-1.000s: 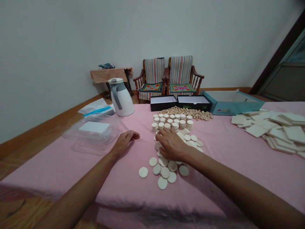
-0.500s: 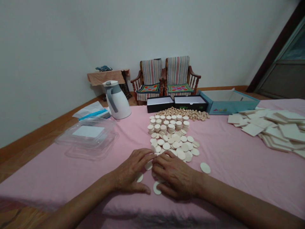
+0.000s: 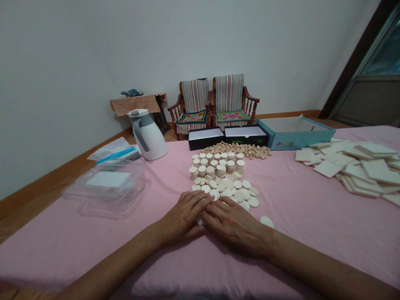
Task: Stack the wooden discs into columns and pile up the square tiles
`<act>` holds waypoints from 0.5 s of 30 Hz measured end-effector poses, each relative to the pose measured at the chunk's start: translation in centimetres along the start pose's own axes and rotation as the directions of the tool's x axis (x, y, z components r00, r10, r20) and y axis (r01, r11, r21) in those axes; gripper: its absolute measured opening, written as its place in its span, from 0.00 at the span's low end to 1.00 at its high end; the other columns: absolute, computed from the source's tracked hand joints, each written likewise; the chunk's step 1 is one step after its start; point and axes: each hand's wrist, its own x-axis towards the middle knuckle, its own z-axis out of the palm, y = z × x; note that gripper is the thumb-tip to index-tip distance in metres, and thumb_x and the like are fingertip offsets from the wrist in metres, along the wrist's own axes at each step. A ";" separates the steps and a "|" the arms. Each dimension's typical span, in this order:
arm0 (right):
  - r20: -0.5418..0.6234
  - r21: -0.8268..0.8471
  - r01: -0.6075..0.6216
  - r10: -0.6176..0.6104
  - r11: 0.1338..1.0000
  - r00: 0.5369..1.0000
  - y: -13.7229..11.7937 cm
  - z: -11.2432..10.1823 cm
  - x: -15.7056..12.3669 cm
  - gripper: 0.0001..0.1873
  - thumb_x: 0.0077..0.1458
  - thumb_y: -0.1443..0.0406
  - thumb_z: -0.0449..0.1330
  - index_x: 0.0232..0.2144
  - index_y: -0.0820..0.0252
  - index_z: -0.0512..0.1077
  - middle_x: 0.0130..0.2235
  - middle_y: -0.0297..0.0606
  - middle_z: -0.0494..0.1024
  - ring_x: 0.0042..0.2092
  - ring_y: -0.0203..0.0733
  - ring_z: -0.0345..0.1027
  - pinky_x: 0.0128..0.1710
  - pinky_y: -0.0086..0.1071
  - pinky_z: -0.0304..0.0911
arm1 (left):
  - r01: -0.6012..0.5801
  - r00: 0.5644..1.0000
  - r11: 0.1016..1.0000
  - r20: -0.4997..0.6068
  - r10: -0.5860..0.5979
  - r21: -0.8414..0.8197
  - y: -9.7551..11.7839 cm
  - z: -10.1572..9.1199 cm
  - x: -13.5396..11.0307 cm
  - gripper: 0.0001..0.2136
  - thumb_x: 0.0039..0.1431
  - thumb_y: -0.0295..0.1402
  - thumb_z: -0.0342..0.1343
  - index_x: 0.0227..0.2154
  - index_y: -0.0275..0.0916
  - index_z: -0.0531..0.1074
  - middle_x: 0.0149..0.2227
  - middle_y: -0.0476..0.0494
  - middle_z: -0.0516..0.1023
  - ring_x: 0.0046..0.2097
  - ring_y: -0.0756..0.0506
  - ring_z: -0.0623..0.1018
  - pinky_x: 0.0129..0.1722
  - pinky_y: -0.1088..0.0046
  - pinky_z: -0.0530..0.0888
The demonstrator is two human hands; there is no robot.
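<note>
My left hand (image 3: 186, 216) lies low over the near edge of the pile, its fingers stretched out together and the thumb beneath. Beside it, my right hand (image 3: 234, 227) has its fingers extended and slightly bent, the fingertips meeting those of the left. A pale round wooden disc (image 3: 200, 220) shows between the two hands; whatever else lies under the palms is hidden. Ahead of my fingers spreads a heap of loose wooden discs (image 3: 239, 196). Behind it stand several stacks of discs (image 3: 221, 170) in rows. One single disc (image 3: 266, 222) lies by my right wrist.
Beyond the stacks are small wooden pieces (image 3: 250, 151), two black boxes (image 3: 206, 139) (image 3: 246, 135) and a blue box (image 3: 301, 139). Square wooden tiles (image 3: 359, 166) are piled right. A white jug (image 3: 150, 135) and clear plastic containers (image 3: 109, 187) stand left on the pink cloth (image 3: 300, 233).
My hands have come together, the left moving right and closing its gap to the right. Loose discs near my thumbs have been swept in and are now out of sight.
</note>
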 end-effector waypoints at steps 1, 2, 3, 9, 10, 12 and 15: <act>-0.018 0.021 -0.024 0.024 0.999 1.000 0.4 -0.3 0.0 0.10 0.60 0.66 0.49 0.42 0.62 0.66 0.43 0.44 0.71 0.45 0.45 0.61 0.48 0.41 0.55 | 0.006 1.000 1.000 -0.013 -0.006 -0.003 -0.1 0.0 0.4 0.30 0.59 0.42 0.53 0.61 0.40 0.52 0.58 0.34 0.64 0.59 0.37 0.62 0.59 0.55 0.58; -0.041 0.055 -0.059 0.061 0.997 0.997 1.0 -0.6 -0.1 0.10 0.60 0.65 0.50 0.42 0.61 0.67 0.43 0.44 0.71 0.44 0.45 0.62 0.47 0.40 0.56 | 0.013 1.000 1.000 -0.025 -0.013 -0.007 -0.3 0.0 0.8 0.29 0.59 0.42 0.53 0.61 0.40 0.53 0.57 0.34 0.65 0.59 0.37 0.62 0.58 0.55 0.58; -0.071 0.092 -0.110 0.117 0.990 0.991 1.8 -1.0 -0.1 0.10 0.59 0.64 0.51 0.42 0.61 0.67 0.42 0.43 0.71 0.44 0.45 0.62 0.45 0.39 0.57 | 0.020 0.999 1.000 -0.037 -0.020 -0.011 -0.5 -0.1 1.3 0.28 0.59 0.43 0.52 0.60 0.40 0.54 0.57 0.34 0.65 0.59 0.37 0.63 0.58 0.55 0.58; -0.069 -0.006 -0.619 0.617 0.786 0.784 8.1 -2.4 -0.2 0.12 0.54 0.69 0.52 0.42 0.62 0.68 0.40 0.45 0.72 0.43 0.45 0.65 0.40 0.34 0.59 | 0.079 0.988 0.996 -0.132 -0.084 -0.042 -1.4 0.0 4.4 0.19 0.63 0.40 0.47 0.54 0.40 0.64 0.52 0.36 0.71 0.55 0.40 0.67 0.55 0.56 0.61; -0.033 -0.057 -0.660 0.659 0.749 0.751 8.9 -2.3 -0.3 0.13 0.53 0.71 0.51 0.41 0.62 0.69 0.39 0.46 0.73 0.43 0.46 0.65 0.39 0.34 0.58 | 0.083 0.988 0.995 -0.129 -0.089 -0.053 -1.4 0.1 4.9 0.18 0.63 0.40 0.47 0.53 0.40 0.66 0.51 0.36 0.72 0.54 0.40 0.68 0.54 0.56 0.62; 0.018 -0.119 -0.692 0.699 0.712 0.715 9.9 -1.9 -0.3 0.13 0.51 0.73 0.50 0.40 0.63 0.69 0.38 0.47 0.74 0.42 0.46 0.66 0.38 0.34 0.58 | 0.092 0.988 0.994 -0.121 -0.100 -0.066 -1.4 0.4 5.8 0.18 0.63 0.41 0.47 0.51 0.39 0.67 0.50 0.36 0.72 0.53 0.39 0.68 0.53 0.56 0.63; 0.016 -0.081 -0.663 0.666 0.744 0.745 10.2 -0.9 -0.4 0.16 0.51 0.74 0.49 0.42 0.63 0.69 0.39 0.47 0.74 0.42 0.45 0.66 0.38 0.34 0.58 | 0.136 0.982 0.989 -0.126 -0.142 -0.060 -1.5 1.1 6.6 0.18 0.62 0.42 0.48 0.50 0.38 0.67 0.49 0.36 0.73 0.51 0.39 0.69 0.51 0.57 0.64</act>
